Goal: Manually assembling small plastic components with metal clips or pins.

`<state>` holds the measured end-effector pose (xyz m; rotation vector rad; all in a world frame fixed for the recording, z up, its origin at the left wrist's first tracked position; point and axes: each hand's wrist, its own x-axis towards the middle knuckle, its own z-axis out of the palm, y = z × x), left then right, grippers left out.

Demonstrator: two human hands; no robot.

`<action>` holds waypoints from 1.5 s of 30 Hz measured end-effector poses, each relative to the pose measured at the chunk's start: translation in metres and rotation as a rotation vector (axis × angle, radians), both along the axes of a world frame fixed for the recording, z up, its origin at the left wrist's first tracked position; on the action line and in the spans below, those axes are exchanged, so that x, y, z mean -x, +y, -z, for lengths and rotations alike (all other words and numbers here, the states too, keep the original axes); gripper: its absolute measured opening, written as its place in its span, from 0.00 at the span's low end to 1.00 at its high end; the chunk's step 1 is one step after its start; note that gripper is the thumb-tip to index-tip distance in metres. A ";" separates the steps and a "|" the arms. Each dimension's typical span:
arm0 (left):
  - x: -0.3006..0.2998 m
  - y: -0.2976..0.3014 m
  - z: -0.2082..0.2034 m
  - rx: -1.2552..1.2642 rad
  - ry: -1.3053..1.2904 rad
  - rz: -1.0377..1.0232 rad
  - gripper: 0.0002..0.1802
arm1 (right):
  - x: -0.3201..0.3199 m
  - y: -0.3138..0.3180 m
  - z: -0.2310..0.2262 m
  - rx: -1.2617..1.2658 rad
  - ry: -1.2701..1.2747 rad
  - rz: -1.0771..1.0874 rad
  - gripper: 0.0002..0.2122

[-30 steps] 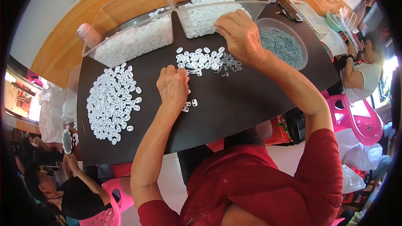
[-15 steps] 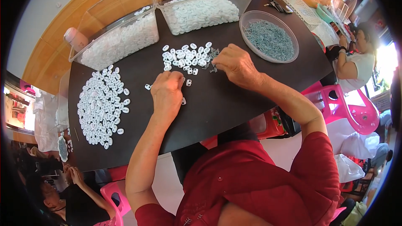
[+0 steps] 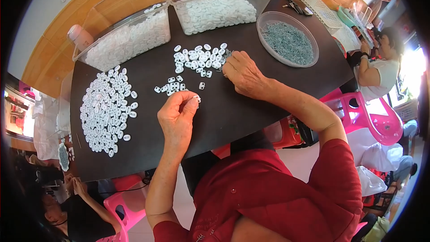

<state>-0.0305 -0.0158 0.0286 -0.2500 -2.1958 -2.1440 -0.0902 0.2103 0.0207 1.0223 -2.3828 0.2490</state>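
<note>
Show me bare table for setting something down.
Bare tabletop lies between the left hand and the right forearm, and between the left hand and the big white pile. Crowded: white pieces and grey bits left of the right hand.

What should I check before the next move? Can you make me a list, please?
1. Small white piece pinched in the left hand: ok.
2. Right hand at the heap of small grey parts: ok.
3. Grey part gripped by the right hand: cannot tell, fingertips hidden.
4. Both hands together: not ok, they are apart.
5. Round tub standing upright: ok.
6. White ovals lying beside the grey heap: ok.
</note>
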 end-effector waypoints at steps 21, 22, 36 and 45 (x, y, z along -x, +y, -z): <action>0.012 0.022 0.007 -0.081 -0.052 -0.049 0.06 | -0.013 -0.026 -0.025 0.818 -1.034 -0.001 0.08; 0.012 0.022 0.007 -0.080 -0.053 -0.051 0.06 | -0.013 -0.026 -0.025 0.879 -1.101 -0.026 0.09; 0.021 0.025 -0.001 0.326 0.216 -0.015 0.03 | -0.014 -0.027 -0.019 0.951 -1.168 -0.078 0.10; 0.032 0.029 -0.016 0.110 -0.229 0.032 0.03 | -0.026 -0.036 -0.023 0.636 -0.584 -0.044 0.08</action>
